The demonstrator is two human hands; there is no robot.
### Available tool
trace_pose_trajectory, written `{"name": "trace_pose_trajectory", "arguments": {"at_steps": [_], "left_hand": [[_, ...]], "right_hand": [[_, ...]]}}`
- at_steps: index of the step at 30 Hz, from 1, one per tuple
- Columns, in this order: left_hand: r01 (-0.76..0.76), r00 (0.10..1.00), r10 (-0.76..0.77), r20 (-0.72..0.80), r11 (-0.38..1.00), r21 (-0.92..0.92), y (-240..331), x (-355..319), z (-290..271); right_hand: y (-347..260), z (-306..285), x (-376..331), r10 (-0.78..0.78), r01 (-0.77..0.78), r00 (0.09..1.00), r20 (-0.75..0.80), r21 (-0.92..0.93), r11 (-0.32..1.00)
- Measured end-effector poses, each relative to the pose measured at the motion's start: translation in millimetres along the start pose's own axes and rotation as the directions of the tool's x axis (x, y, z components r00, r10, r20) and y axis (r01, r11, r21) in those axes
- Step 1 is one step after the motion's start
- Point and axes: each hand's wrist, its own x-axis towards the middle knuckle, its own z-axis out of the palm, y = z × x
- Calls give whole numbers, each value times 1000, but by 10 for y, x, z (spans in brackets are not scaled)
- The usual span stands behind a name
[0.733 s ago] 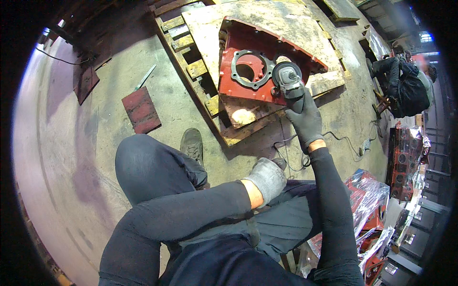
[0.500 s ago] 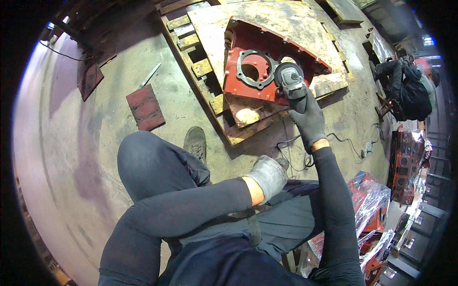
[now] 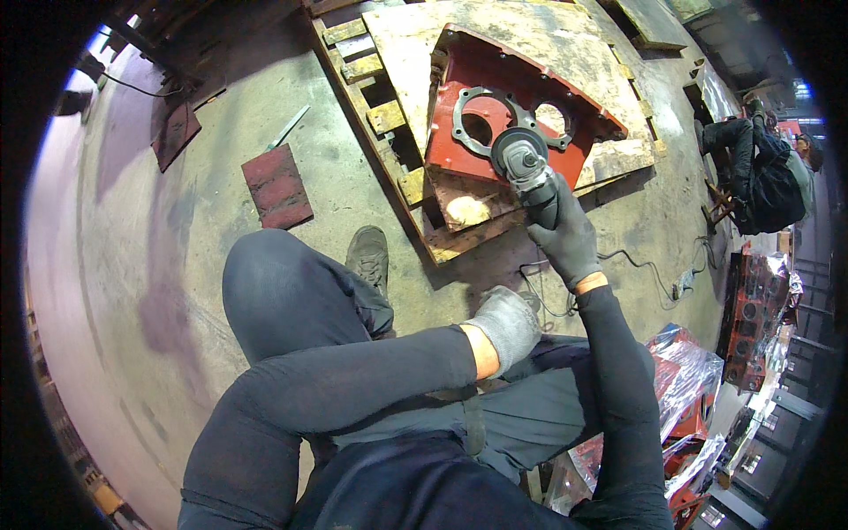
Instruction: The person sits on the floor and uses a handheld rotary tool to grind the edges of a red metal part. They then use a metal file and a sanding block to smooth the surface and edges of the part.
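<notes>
My right hand [image 3: 567, 238], in a dark glove, grips an angle grinder [image 3: 526, 166] whose disc rests on a red cast metal housing [image 3: 495, 124] with round openings. The housing lies on a wooden pallet [image 3: 397, 115] on the concrete floor. My left hand [image 3: 506, 325], in a light grey glove, sits closed near my right knee and holds nothing that I can see. The grinder's cable [image 3: 636, 265] trails across the floor to the right. I am crouched, with my left knee raised and a grey shoe [image 3: 368, 254] beside the pallet.
A red metal plate [image 3: 277, 185] and a thin metal strip [image 3: 288, 127] lie on the floor to the left. Another person [image 3: 764, 172] crouches at the far right. Red parts wrapped in plastic [image 3: 689, 389] are stacked at the lower right.
My view has shifted, so the housing and pallet sit higher and further right. The grinder stays on the red housing in my right hand. My left hand has not moved.
</notes>
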Motion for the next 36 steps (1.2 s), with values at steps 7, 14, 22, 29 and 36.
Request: {"name": "trace_pose_trajectory", "arguments": {"at_steps": [7, 14, 22, 29, 36], "left_hand": [[55, 992, -60, -108, 997, -50, 22, 17, 130], [33, 999, -34, -5, 997, -66, 27, 75, 75], [122, 992, -122, 5, 987, -108, 108, 205, 251], [59, 998, -57, 27, 994, -91, 73, 167, 129], [41, 998, -35, 51, 993, -113, 57, 81, -137]], "right_hand": [[-124, 33, 44, -59, 59, 998, 19, -11, 998], [-322, 32, 182, -69, 70, 996, 65, -25, 997], [-598, 29, 380, -90, 92, 993, 81, -23, 995], [-835, -64, 569, -22, 29, 982, 189, -33, 999], [-991, -112, 828, 59, -50, 965, 255, -44, 998]]}}
